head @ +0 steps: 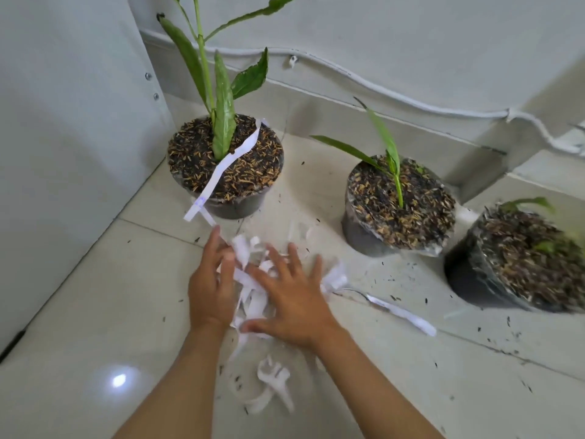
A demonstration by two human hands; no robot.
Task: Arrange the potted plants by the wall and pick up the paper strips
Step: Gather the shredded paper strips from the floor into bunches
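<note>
Left hand point(210, 285): fingers spread wide, palm down on the left edge of the heap of paper strips point(253, 293), in front of the left pot; it presses on the paper, and no strip is clearly closed in its grip.
Right hand point(292, 299): also wide open, fingers fanned, laid flat on the right part of the same heap; thumb points toward the left hand, and the two hands lie just beside each other with strips showing between them.
Heap of paper strips: white, crumpled, on the tiled floor point(104, 312) in front of the left pot, partly covered by both hands.
Long strip point(226, 164): draped across the soil of the left pot, its lower end hanging over the rim toward the heap.
Loose strip point(402, 313): flat on the floor to the right of the heap, apart from the hands.
Small clump of strips point(273, 386): on the floor nearer the person than the heap, between the forearms; blurred.
Left pot point(225, 166): dark, soil flecked with husks, tall green plant; stands beside a grey panel point(69, 137) and near the wall point(411, 42).
Middle pot point(399, 205): right of the left pot, apart from it, small plant, near the wall.
Right pot point(519, 264): right of the middle pot, almost touching it; blurred.
Floor: scattered with dark soil crumbs around the pots and heap.
Cable point(380, 87): white, runs along the base of the wall behind the pots.
</note>
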